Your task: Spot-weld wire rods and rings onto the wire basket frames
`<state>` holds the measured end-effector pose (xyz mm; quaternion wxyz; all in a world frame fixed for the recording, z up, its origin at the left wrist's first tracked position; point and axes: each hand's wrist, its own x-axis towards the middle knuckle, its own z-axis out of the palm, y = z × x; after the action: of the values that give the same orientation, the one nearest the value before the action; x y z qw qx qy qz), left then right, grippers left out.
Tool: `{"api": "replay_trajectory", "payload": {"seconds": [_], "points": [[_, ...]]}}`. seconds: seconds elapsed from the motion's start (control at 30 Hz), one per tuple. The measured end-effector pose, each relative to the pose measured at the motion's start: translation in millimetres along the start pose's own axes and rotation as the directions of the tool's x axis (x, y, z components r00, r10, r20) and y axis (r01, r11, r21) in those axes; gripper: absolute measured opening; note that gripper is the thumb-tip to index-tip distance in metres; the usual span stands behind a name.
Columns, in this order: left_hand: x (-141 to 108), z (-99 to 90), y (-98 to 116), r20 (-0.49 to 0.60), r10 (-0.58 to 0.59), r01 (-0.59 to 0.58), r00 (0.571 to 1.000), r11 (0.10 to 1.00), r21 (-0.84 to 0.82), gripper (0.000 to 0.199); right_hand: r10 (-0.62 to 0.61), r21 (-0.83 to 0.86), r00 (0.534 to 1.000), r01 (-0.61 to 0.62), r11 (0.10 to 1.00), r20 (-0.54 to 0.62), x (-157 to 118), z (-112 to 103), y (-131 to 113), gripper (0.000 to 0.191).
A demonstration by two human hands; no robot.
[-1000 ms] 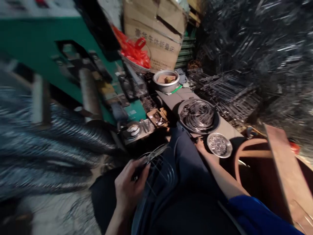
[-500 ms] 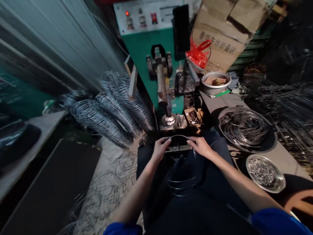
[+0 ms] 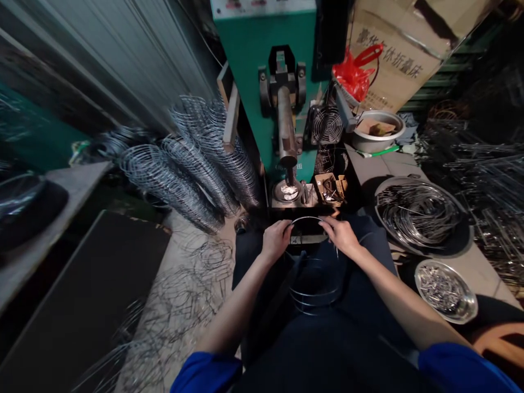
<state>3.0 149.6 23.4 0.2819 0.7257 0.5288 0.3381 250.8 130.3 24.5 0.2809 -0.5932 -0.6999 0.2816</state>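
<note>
Cluttered workshop w/ green machine [image 3: 282,98]; left hand [image 3: 276,240] & right hand [image 3: 341,234] each pinch a thin round wire hoop [image 3: 306,219], more wire rings [image 3: 315,284] on lap.

That wire ring [image 3: 305,219] you're pinching is thin bare metal with a dull shine. Your green machine [image 3: 266,65] looks like painted steel, matt and a bit grimy. The box [image 3: 405,43] behind it is plain brown cardboard, the bag [image 3: 354,73] is glossy red plastic, and your sleeves [image 3: 458,371] are blue cloth.
</note>
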Motion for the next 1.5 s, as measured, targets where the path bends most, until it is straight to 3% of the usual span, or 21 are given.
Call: {"api": "replay_trajectory", "payload": {"seconds": [0.27,0.4,0.57,0.87,1.03,1.17,1.5], "points": [[31,-16.3,15,-0.012,0.071,-0.070,0.997,0.995,0.076,0.018,0.019,-0.061,0.999,-0.017,0.998,0.036,34,-19,-10,0.040],[39,-22.4,19,-0.028,0.065,-0.063,0.997,0.994,0.088,0.019,-0.037,-0.162,0.999,0.036,0.986,0.002,46,-24,-14,0.031],[47,-27.8,19,-0.038,0.066,-0.062,0.997,0.994,0.090,0.019,-0.002,-0.183,0.999,0.009,0.983,0.039,58,-28,-22,0.029],[61,-43.1,22,-0.049,0.099,-0.092,0.994,0.987,0.130,0.025,-0.048,-0.116,0.997,0.055,0.992,0.057,79,-40,-47,0.029],[68,-54.6,27,-0.055,0.118,-0.109,0.992,0.984,0.141,0.026,-0.096,-0.113,0.995,0.098,0.989,0.025,92,-42,-52,0.029],[74,-62.1,30,-0.058,0.123,-0.114,0.991,0.983,0.143,0.027,-0.064,-0.121,0.998,0.067,0.990,0.024,99,-46,-57,0.032],[81,-67.2,30,-0.061,0.127,-0.115,0.990,0.979,0.168,0.028,-0.097,-0.104,0.995,0.100,0.989,0.035,111,-47,-61,0.031]]}}
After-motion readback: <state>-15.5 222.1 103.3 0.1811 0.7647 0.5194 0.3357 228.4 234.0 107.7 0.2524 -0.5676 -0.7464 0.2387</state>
